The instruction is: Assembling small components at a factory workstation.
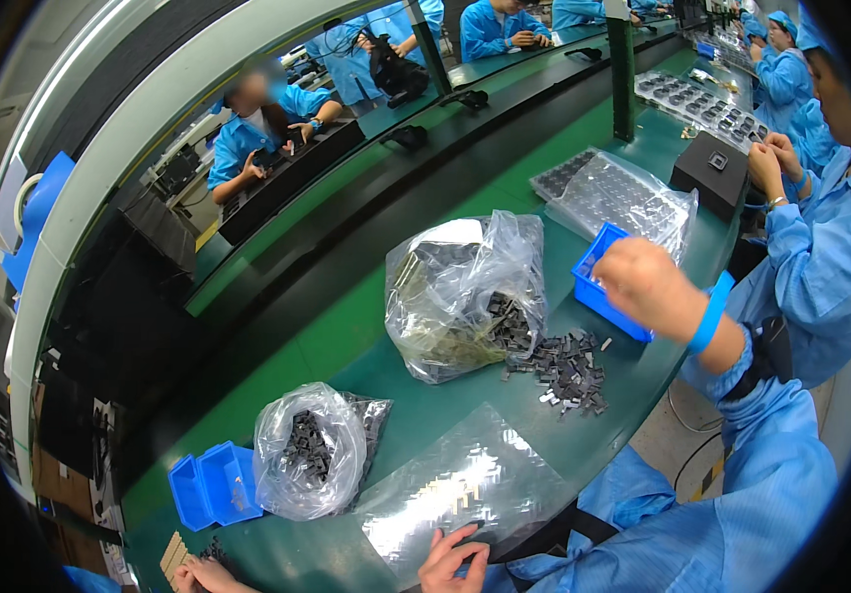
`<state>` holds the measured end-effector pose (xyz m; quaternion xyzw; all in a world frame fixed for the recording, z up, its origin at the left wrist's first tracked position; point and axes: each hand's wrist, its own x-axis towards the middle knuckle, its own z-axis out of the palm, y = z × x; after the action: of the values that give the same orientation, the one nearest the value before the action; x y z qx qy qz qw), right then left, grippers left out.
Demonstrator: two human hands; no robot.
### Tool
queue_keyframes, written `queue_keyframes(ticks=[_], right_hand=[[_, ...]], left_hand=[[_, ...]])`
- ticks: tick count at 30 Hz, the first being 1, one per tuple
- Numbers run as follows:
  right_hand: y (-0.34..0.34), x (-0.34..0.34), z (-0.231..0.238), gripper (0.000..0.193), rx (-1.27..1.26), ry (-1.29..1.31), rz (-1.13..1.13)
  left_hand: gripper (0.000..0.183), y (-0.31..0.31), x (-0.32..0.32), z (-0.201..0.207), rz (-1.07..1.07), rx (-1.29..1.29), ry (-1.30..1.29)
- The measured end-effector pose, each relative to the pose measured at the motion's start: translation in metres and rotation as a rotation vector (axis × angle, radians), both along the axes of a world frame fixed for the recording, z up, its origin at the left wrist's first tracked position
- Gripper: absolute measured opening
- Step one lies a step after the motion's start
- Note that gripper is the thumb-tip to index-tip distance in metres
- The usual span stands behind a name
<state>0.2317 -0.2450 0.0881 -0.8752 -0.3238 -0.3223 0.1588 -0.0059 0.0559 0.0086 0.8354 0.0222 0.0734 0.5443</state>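
Note:
My left hand (453,563) rests at the near edge of a clear plastic sheet (514,460), fingers bent and apart. A small dark piece lies by its fingertips; I cannot tell whether they touch it. Several shiny strip-like pieces show on the sheet. My right hand (648,282), with a blue wristband, reaches over a blue plastic bin (628,321). Its fingers are curled and slightly blurred, and what they hold is hidden. Left of that bin is a pile of small black parts (572,371), spilling from a large clear plastic bag (450,306).
A smaller open bag (312,455) of black parts stands beside a two-part blue bin (216,484). A co-worker's hand (203,573) is at the lower left. Bagged trays (633,203) and a black box (710,173) lie far right. Co-workers sit along the green table.

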Motion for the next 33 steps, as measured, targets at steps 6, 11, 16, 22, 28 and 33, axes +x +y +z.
queue_keyframes(ticks=[6,11,16,22,28,33], right_hand=[[-0.063,0.009,-0.003,0.006,-0.183,0.192,-0.299],[-0.051,0.016,-0.007,0.007,-0.222,0.013,-0.306],[0.019,-0.035,-0.010,0.007,0.317,0.399,0.267],[0.087,-0.107,-0.019,0.015,0.630,1.198,0.987],[0.086,-0.119,-0.029,0.015,0.601,1.547,1.007],[0.086,-0.128,-0.039,0.021,0.769,1.504,0.985]], left_hand=[[0.010,-0.004,0.002,-0.004,-0.069,0.087,-0.044],[0.025,0.005,-0.008,-0.007,-0.070,0.255,-0.013],[0.018,-0.014,0.004,0.023,0.133,0.628,-0.461],[0.017,-0.025,0.001,0.038,0.044,0.821,-0.901],[0.013,-0.030,0.003,0.031,0.020,0.954,-0.973],[0.016,-0.042,0.003,0.058,-0.069,1.042,-0.856]])
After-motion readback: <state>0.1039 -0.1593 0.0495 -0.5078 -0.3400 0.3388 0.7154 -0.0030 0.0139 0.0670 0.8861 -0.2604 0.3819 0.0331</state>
